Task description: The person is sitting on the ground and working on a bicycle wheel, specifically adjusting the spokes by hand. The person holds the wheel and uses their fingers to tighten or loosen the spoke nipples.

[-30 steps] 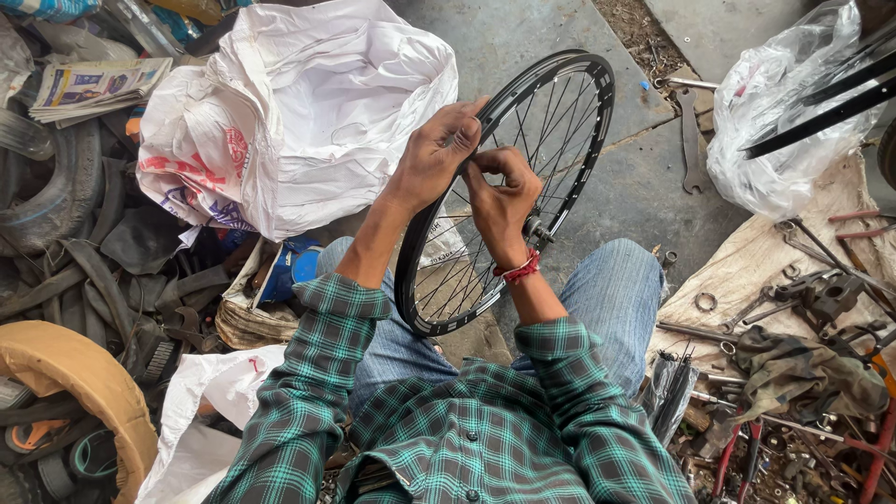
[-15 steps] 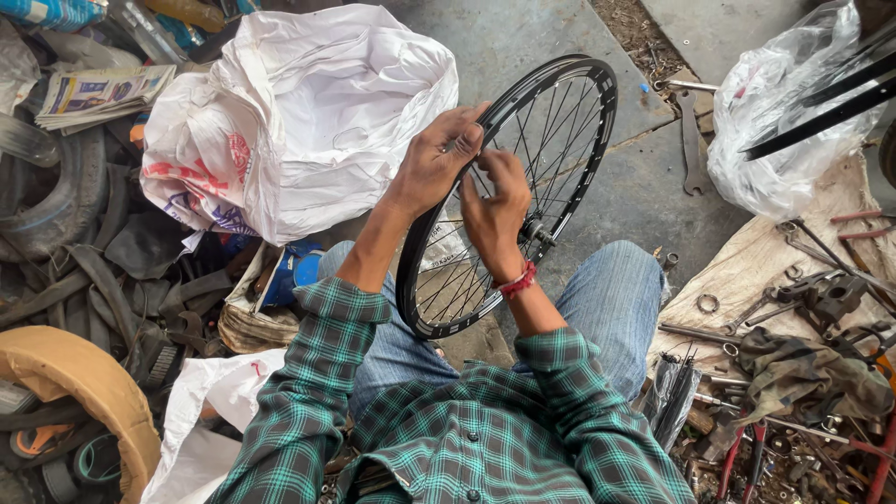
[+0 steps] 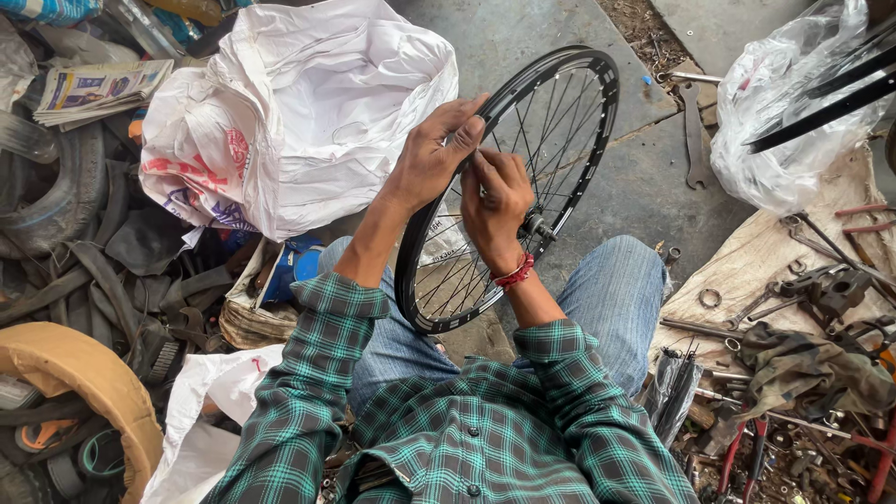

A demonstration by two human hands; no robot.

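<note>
A black bicycle wheel rim with thin metal spokes stands upright between my knees, its hub near the middle. My left hand grips the rim's near edge from the left, fingers wrapped over it. My right hand, with a red thread at the wrist, is closed among the spokes just beside the left hand; its fingertips pinch something small that I cannot make out. I wear a green checked shirt and blue jeans.
A large white plastic sack lies at the left, with old tyres and rubber tubes beyond it. Spanners and pliers lie on a cloth at the right. A clear plastic bag sits at upper right. A spanner lies on the concrete.
Both hands have stayed on the rim; the fingers have shifted slightly at the spokes, and the wheel has barely moved.
</note>
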